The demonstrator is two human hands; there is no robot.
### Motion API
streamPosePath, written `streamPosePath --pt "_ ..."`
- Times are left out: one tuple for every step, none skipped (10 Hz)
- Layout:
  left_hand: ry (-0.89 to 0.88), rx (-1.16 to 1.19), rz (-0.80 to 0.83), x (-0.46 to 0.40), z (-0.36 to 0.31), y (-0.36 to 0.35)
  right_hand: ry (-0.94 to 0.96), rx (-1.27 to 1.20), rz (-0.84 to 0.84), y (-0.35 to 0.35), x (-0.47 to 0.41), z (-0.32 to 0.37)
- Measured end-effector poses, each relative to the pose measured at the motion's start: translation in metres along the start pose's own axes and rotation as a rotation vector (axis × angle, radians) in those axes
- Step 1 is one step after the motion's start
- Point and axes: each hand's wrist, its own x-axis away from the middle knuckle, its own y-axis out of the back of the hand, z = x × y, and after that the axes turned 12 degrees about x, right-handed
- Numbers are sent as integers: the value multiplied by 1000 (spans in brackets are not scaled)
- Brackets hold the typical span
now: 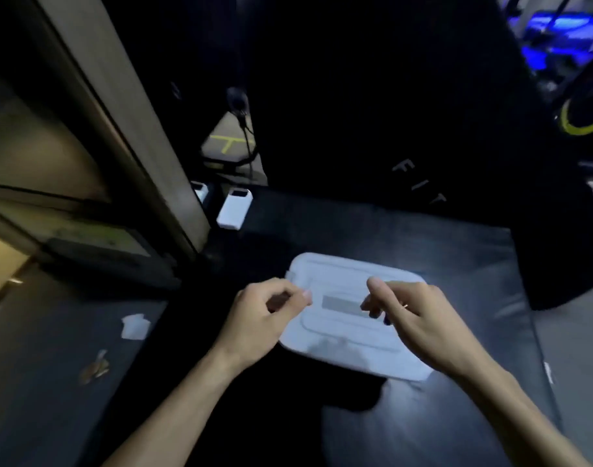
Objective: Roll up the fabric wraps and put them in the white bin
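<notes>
A white bin [339, 274] with its lid on lies flat on a black padded surface [423, 241]; a grey label [340, 305] marks the lid's middle. My left hand [268, 318] hovers over the bin's left edge, fingers curled and thumb against the fingertips. My right hand [413, 318] hangs over the bin's right part, fingers curled under and thumb raised. Nothing shows between the fingers of either hand. The picture is dim and blurred, and I can make out no fabric wrap.
A white boxy device [235, 208] sits at the black surface's far left corner. A white paper scrap [135, 326] and a brown scrap [94, 369] lie on the grey floor at left. A tall black lettered bag [420, 183] stands behind the surface. A door frame [147, 136] rises at left.
</notes>
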Motion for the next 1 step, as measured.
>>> streamPosePath --pt "63 193 49 21 -103 31 -10 -195 127 73 10 80"
